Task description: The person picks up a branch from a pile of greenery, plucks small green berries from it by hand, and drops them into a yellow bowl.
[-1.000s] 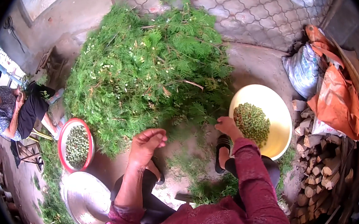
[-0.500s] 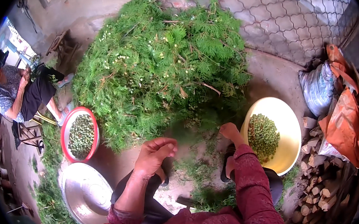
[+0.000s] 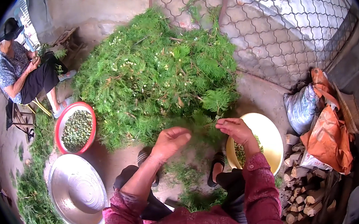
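Note:
My left hand (image 3: 170,143) is closed, its thumb pressed to the fingers, in front of a big heap of feathery evergreen branches (image 3: 150,76). Blurred greenery lies just past its fingertips, and whatever it grips is hard to make out. Slightly to the right, my right hand (image 3: 237,129) pinches at the stem end of a leafy green sprig (image 3: 216,101). Below that hand stands a yellow basin (image 3: 272,135), partly covered by it. Small green cones (image 3: 240,152) lie inside the basin.
A red-rimmed basin (image 3: 93,131) of green cones stands left, with a metal basin (image 3: 60,199) nearer. Another person (image 3: 22,69) sits at the far left, holding greenery. Stacked firewood (image 3: 304,199), an orange sack (image 3: 329,140) and a wire mesh fence (image 3: 275,33) are on the right.
My right hand has risen from beside the yellow basin's rim, its fingers now turned toward the left hand. A bright sprig shows above it. The whole view has shifted somewhat.

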